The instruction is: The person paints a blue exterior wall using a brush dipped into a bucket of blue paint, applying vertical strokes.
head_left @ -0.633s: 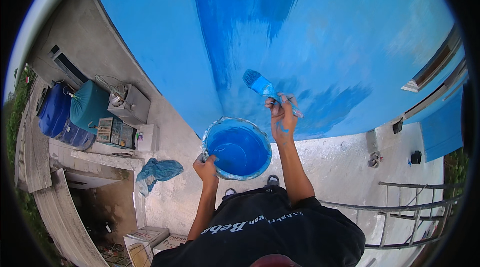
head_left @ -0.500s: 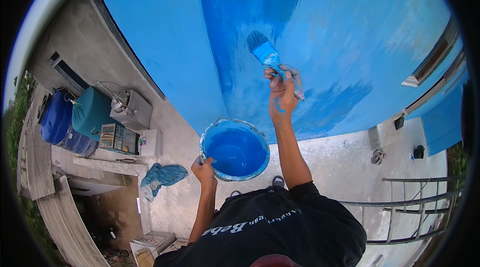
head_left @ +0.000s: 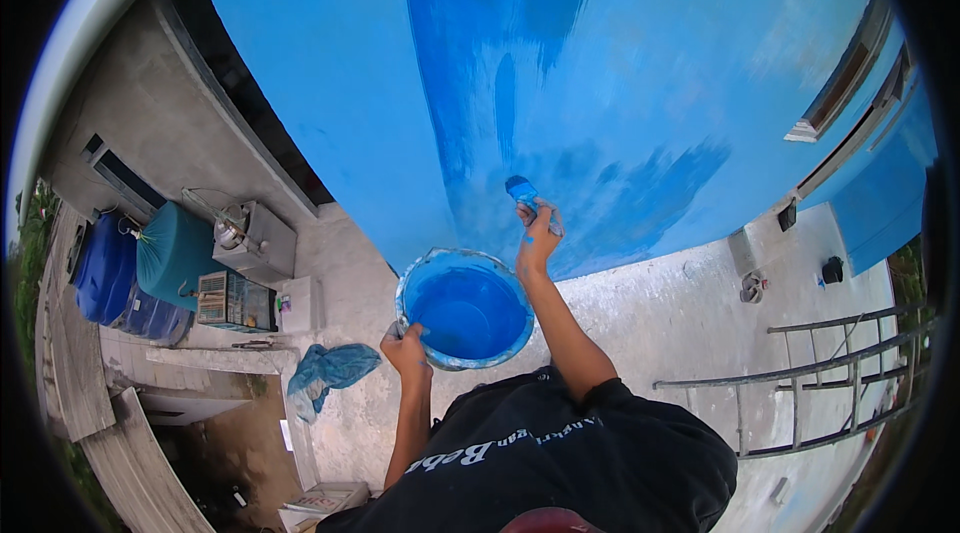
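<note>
My right hand is closed around a paintbrush, its dark bristles up against the blue wall or very near it. Darker blue paint covers a tall band beside the wall's corner, and a fresh narrow stroke runs down above the brush. With its fingers on the rim, my left hand grips a paint-smeared bucket. Blue paint lies inside the bucket, below and left of the brush.
A metal ladder lies at the right. To the left, a crumpled blue sheet rests on the concrete floor, near a birdcage and a blue barrel. A window opens in the wall's right part.
My right hand has brought the brush down the wall, and a new dark blue stroke shows where it passed. My left hand still holds the bucket in about the same place.
</note>
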The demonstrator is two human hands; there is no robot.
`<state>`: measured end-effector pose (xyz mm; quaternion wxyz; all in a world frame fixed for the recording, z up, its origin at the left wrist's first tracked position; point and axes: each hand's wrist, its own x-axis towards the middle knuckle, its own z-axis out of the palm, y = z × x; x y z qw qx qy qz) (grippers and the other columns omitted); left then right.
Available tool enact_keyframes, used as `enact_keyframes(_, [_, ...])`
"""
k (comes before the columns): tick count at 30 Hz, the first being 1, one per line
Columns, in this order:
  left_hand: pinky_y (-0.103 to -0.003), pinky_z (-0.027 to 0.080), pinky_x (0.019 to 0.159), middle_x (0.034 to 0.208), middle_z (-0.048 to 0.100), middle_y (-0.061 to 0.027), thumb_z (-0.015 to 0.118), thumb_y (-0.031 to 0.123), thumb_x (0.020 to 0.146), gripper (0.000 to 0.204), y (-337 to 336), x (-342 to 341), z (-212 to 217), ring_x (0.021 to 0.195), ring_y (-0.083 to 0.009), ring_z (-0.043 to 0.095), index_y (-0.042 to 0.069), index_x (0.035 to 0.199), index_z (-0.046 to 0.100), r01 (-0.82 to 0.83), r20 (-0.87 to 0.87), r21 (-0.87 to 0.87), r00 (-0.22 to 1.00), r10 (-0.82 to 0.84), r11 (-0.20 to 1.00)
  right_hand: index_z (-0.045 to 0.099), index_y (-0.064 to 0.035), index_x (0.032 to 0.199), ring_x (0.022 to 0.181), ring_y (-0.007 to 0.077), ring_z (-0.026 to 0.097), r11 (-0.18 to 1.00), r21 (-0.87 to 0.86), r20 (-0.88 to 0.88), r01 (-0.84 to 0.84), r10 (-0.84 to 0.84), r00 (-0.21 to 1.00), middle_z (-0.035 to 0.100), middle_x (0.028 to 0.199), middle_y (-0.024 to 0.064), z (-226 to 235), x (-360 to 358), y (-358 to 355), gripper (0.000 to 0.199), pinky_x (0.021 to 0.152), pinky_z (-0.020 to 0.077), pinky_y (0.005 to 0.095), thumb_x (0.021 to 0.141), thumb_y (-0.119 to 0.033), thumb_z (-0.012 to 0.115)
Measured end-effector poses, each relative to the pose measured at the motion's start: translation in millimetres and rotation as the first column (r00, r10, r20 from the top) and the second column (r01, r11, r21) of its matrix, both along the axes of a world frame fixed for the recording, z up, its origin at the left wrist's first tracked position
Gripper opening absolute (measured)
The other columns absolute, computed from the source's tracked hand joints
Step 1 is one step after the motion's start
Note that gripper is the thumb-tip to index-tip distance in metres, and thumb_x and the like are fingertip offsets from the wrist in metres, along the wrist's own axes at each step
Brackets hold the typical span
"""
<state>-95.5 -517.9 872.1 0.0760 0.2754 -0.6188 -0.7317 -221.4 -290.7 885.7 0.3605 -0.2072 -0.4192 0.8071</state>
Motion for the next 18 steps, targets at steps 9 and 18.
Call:
enact_keyframes(9, [-0.026,0.041,0.057,0.068,0.061,-0.0058,0.054,-0.005,0.069,0.007,3,3,4,0.060,-0.0137,0.054,-0.001,0.071,0.060,0.022,-0.034,0.047,0.999,-0.020,0.999,0.057,0.0107,0.103,0.076,0.0241,0.064,0.990,0.117,-0.580,0.078,0.005,0.815,0.053,0.064,0.0091,194,-40,35,0.026,0.078,0.0548,0.0360,0.093,-0.011,0.048])
enact_keyframes(18, [-0.025,0.038,0.052,0.066,0.061,-0.0049,0.057,-0.007,0.068,0.006,13,16,9,0.054,-0.0105,0.049,-0.001,0.068,0.060,-0.057,-0.057,0.120,0.996,0.064,0.991,0.059,0.0087,0.097,0.065,0.0214,0.063,0.994,-0.005,-0.114,0.107,-0.107,0.988,0.060,0.074,0.0144,11,-27,41,0.025,0.070,0.0570,0.0340,0.094,-0.015,0.050])
